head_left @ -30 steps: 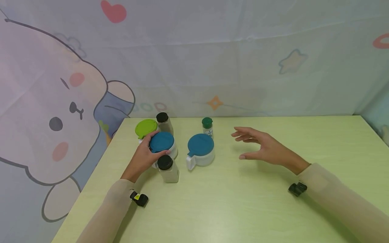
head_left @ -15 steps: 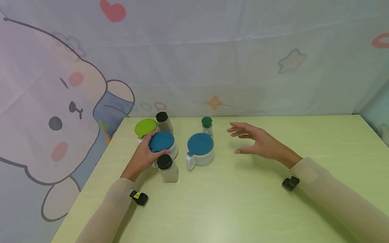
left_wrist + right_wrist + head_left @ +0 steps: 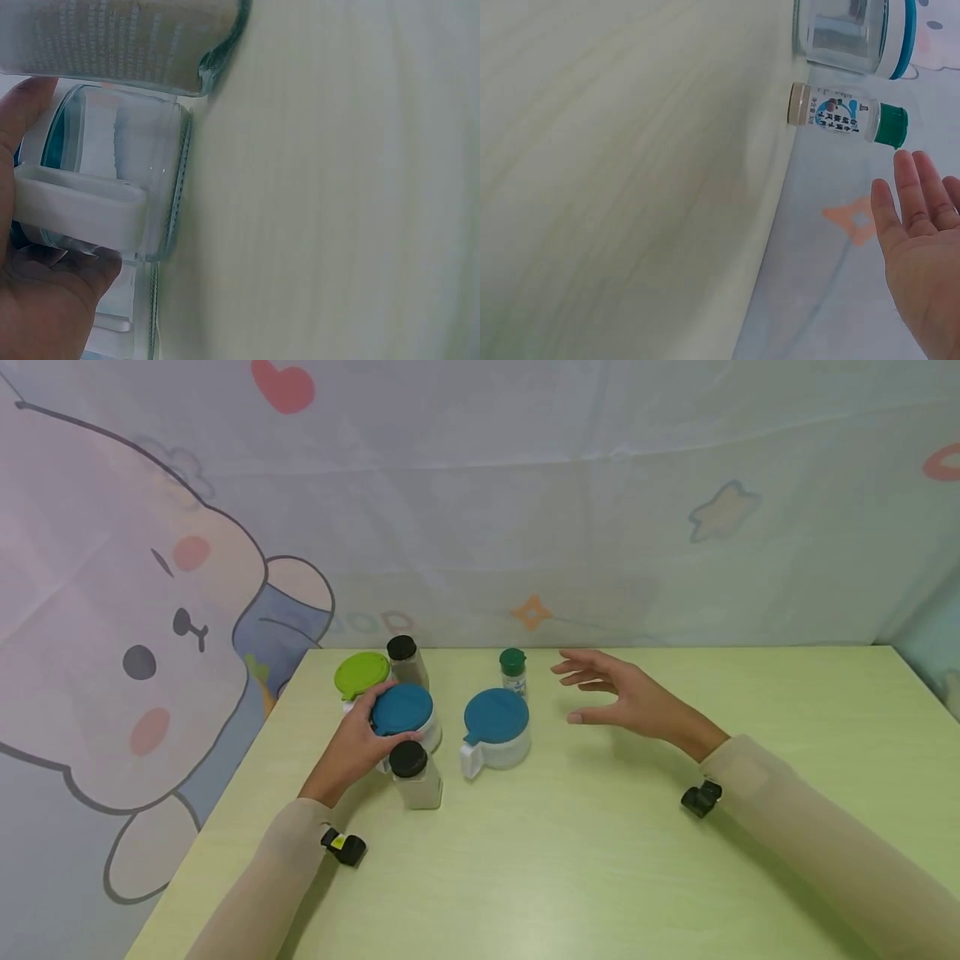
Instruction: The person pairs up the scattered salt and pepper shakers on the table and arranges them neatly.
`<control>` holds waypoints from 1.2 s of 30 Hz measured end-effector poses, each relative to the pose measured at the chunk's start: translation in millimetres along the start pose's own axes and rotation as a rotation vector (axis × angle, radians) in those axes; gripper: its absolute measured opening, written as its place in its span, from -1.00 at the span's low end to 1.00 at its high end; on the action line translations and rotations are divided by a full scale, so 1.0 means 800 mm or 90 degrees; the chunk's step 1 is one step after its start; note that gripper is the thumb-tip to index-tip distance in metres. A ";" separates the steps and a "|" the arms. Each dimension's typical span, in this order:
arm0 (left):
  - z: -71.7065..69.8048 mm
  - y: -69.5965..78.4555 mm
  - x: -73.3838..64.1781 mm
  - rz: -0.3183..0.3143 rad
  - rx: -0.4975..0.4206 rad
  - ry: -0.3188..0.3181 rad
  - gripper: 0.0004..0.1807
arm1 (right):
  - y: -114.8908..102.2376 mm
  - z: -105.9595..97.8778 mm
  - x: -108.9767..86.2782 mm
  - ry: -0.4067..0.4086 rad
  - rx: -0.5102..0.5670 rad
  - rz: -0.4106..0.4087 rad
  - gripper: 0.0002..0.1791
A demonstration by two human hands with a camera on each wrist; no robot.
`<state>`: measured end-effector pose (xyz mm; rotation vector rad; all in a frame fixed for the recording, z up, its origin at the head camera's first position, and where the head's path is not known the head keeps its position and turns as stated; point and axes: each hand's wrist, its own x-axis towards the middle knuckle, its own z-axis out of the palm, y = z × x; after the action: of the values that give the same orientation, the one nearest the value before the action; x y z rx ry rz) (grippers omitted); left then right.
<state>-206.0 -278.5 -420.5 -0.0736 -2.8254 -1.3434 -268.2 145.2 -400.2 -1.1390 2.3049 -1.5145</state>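
My left hand (image 3: 351, 745) grips a seasoning jar with a blue lid (image 3: 403, 708), thumb and fingers spread round its sides. The left wrist view shows the clear glass of that jar (image 3: 150, 161) and its white handle (image 3: 82, 206), low at the table. My right hand (image 3: 630, 697) hovers over the table with fingers extended and thumb apart, holding nothing. Nearest to it is a small shaker bottle with a green cap (image 3: 513, 673), upright and apart from the fingers; the right wrist view shows its printed label (image 3: 838, 111). A second blue-lidded jar (image 3: 497, 717) stands between the hands.
A square bottle with a black cap (image 3: 418, 783) stands just in front of the gripped jar. Behind that jar are a green-lidded jar (image 3: 362, 675) and another black-capped bottle (image 3: 409, 663). A printed cloth (image 3: 637, 543) hangs along the back edge of the table (image 3: 570, 877).
My right hand has moved left and slightly back, closer to the green-capped shaker bottle. My left hand stays on the blue-lidded jar, and the containers have not moved.
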 end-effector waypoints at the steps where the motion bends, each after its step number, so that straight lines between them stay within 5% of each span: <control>1: 0.000 0.000 0.000 0.002 0.002 -0.001 0.13 | 0.000 0.000 0.001 0.000 0.004 0.003 -0.12; 36: -0.001 0.004 0.003 -0.003 0.009 -0.023 0.11 | 0.024 0.008 0.044 0.001 0.043 0.042 -0.18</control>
<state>-208.1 -276.9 -417.9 -0.0920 -2.8669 -1.3356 -299.2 121.4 -410.2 -1.0342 2.2506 -1.5578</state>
